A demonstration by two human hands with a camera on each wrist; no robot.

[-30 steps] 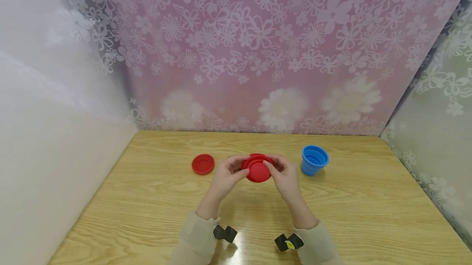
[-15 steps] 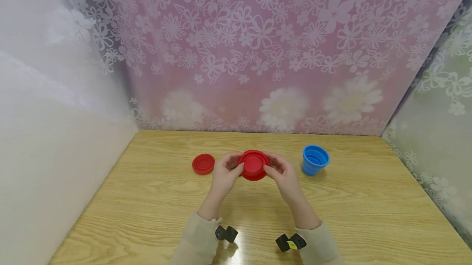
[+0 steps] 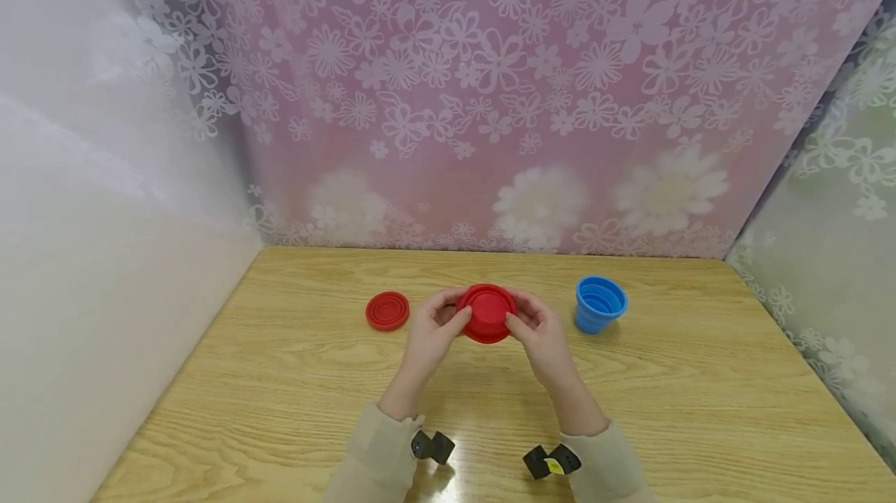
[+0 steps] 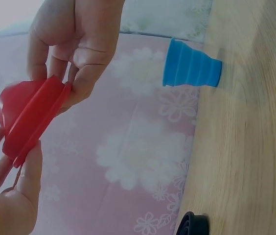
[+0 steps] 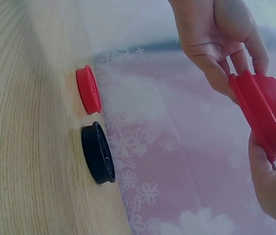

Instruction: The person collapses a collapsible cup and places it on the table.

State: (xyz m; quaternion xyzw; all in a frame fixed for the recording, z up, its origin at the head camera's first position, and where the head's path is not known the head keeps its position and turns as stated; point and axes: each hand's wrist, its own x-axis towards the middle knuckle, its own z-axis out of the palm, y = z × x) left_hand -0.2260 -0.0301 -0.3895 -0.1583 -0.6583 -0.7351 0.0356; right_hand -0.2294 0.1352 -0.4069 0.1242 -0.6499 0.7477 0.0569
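Note:
Both hands hold a red collapsible cup above the table, its rounded base toward the head camera. My left hand grips its left side, thumb on the base side and fingers behind the rim. On the opposite side my right hand pinches it the same way. Seen from the left wrist, the held cup is partly flattened, its base bulging out from the thick rim. A second red collapsible cup, folded flat, lies left of the hands. To their right a blue collapsible cup stands extended.
A flattened black collapsible cup lies near the flat red one in the right wrist view; the hands hide it in the head view. The wooden table meets a flowered pink backdrop at its far edge.
The held red cup has tilted so its base faces the head camera more squarely, and has risen slightly. Both thumbs have moved outward toward its sides. The other cups have stayed put.

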